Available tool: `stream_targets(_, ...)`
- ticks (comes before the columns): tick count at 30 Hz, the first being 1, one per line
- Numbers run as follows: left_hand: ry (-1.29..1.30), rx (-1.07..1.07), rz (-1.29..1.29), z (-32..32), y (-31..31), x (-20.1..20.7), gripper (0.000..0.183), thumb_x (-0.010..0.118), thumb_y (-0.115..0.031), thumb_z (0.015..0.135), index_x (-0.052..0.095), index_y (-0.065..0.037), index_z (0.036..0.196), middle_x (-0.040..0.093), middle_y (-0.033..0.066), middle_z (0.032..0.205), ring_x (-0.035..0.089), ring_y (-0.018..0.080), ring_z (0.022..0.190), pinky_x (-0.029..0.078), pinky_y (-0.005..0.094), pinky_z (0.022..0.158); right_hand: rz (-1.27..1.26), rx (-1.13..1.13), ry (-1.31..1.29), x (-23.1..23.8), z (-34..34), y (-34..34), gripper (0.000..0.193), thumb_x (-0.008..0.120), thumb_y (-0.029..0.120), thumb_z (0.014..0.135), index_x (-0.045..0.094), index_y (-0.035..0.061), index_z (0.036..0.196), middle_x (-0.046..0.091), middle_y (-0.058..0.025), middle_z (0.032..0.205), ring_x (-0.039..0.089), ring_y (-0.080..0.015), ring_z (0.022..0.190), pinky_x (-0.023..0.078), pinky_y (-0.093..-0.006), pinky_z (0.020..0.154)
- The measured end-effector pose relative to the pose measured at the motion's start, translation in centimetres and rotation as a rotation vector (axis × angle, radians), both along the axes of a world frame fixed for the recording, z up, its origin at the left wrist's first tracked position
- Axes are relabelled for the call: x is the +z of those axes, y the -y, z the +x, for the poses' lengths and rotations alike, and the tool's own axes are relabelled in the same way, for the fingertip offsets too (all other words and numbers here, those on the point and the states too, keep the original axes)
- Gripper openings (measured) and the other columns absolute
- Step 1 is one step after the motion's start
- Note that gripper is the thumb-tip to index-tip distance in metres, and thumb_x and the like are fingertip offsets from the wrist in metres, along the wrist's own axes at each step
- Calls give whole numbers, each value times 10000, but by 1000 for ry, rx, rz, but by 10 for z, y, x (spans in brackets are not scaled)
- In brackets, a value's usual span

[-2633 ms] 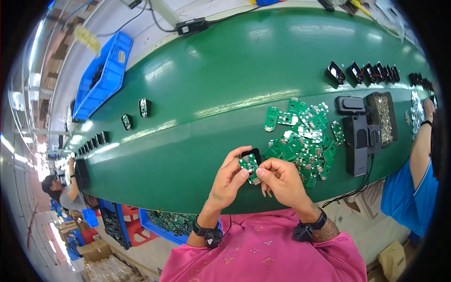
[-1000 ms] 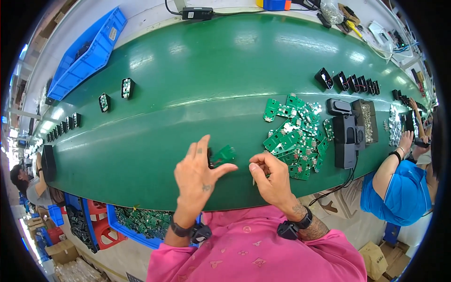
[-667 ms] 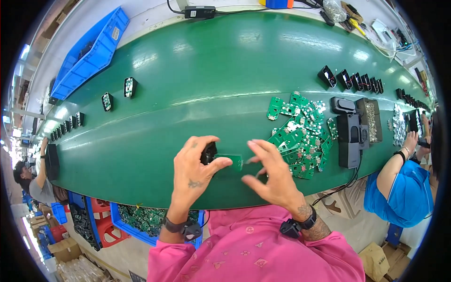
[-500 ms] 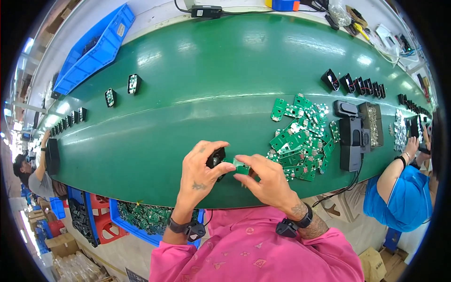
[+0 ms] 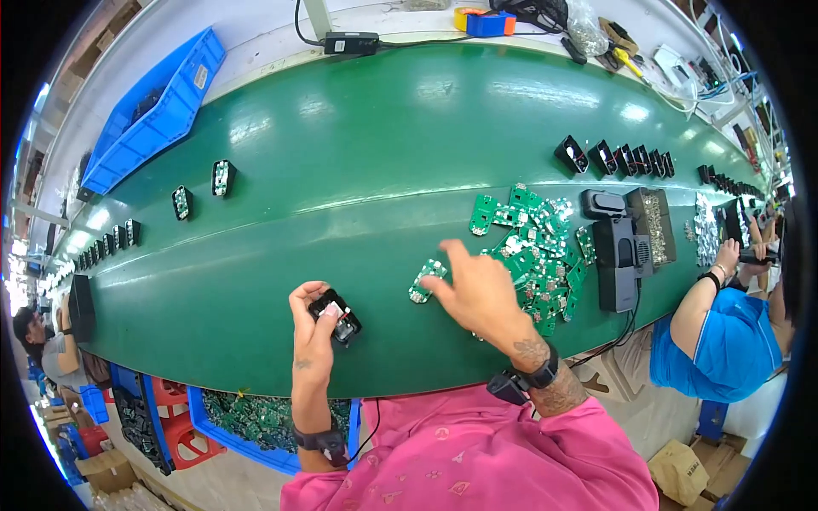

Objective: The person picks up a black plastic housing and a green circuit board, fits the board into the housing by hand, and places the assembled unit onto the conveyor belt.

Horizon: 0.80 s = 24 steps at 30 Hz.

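Note:
My left hand [image 5: 312, 332] is closed round a small black plastic housing [image 5: 339, 317], its thumb pressed on the open side, where pale and metallic parts show. To the right, my right hand [image 5: 481, 294] has its thumb on a green circuit board [image 5: 422, 285] with white components facing up. The index finger stretches out past the board's far end, and the other fingers are hidden under the hand. A pile of green circuit boards [image 5: 545, 247] lies just right of my right hand.
Right of the pile stand a black device [image 5: 618, 272] with a cable and a box of small metal parts [image 5: 658, 226]. Black housings [image 5: 603, 157] line the back right; two filled ones [image 5: 223, 177] sit at left. A blue crate [image 5: 158, 119] is behind. Co-workers sit at both ends.
My hands have moved apart. The left has drawn nearer and leftward with the housing; the right has shifted slightly away with the circuit board, whose component side now shows. The view has shifted slightly.

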<state>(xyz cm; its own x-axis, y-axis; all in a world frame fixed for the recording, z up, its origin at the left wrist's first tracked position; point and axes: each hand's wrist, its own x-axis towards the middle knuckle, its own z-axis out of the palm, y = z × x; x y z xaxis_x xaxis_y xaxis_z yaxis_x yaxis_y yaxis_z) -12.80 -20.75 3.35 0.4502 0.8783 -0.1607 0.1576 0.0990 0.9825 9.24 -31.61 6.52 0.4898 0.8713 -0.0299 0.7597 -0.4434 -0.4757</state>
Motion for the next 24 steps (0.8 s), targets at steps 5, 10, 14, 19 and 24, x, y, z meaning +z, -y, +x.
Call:
stream_targets(5,515,-43,-431,-2,7,12,412,556,-82,910,390,-107,1286,514,130,1211,643,233,901,516,304,642,25,172,423,22,87,0,488,595,-39,753,647,74,1224,576,-164,1227,523,-357,1141,480,-443,945)
stream_targets(10,460,-71,-333,-1,10,-3,155,539,-122,964,562,-42,1095,510,134,1241,602,192,974,506,312,814,-130,394,262,17,120,-13,428,666,21,792,671,75,1216,587,-139,1248,524,-332,1167,443,-443,997)
stream_targets(14,233,-101,-124,5,17,-4,242,544,-181,1006,671,2,911,516,133,1237,591,158,963,472,309,883,49,416,338,9,119,-12,225,679,117,866,721,46,1076,642,-122,1124,557,-329,1098,476,-422,926)
stream_targets(19,206,-204,-11,26,30,10,254,514,-193,1023,699,-19,1035,516,97,1222,581,117,899,496,261,798,433,281,287,16,97,-3,116,655,99,916,653,-16,920,688,-106,809,663,-290,710,540,-370,647)
stream_targets(24,180,-287,106,39,34,6,213,506,-119,1012,676,7,1034,513,103,1234,623,134,851,508,268,783,409,-97,-998,39,17,18,99,635,40,932,622,-42,986,674,-93,748,622,-111,510,483,-224,421)
